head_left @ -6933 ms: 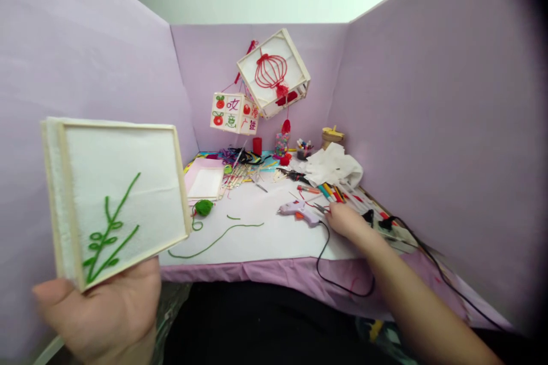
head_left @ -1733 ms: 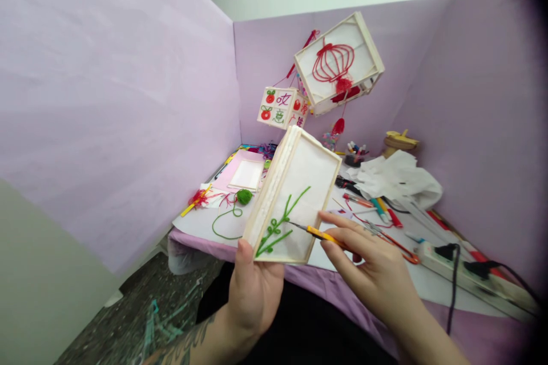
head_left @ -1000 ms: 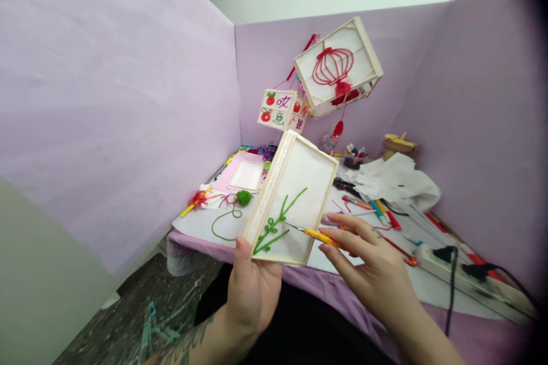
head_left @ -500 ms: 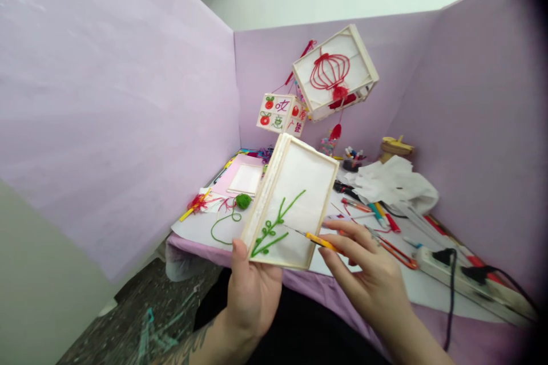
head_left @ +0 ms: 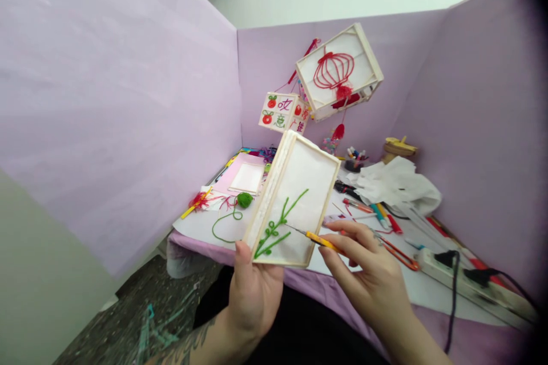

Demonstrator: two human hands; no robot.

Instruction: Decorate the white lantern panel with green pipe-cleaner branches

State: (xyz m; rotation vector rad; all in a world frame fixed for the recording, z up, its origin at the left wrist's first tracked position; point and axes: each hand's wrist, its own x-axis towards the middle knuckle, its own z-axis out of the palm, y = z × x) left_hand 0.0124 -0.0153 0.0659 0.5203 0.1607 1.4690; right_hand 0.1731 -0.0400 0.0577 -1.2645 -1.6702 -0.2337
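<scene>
My left hand (head_left: pixel 256 293) grips the lower end of a wood-framed white panel box (head_left: pixel 310 174), which is tilted above the table. Green yarn (head_left: pixel 282 217) forms a branch with small loops on the panel's lower left. In my right hand (head_left: pixel 368 262) is a thin-tipped tool with a yellow handle (head_left: pixel 321 240), pinched between thumb and fingers. Its tip lies at the yarn branch, near the middle stem. Whether the tip touches the yarn I cannot tell.
Behind hang a frame with a red yarn lantern (head_left: pixel 334 71) and a smaller painted box (head_left: pixel 278 111). On the table are a green yarn ball (head_left: pixel 244 200), a white frame (head_left: pixel 247 177), crumpled white paper (head_left: pixel 398 185), markers (head_left: pixel 379 215) and a power strip (head_left: pixel 466 279).
The tool tip now sits closer to the green branch. The panel has shifted slightly right in view, along with the background.
</scene>
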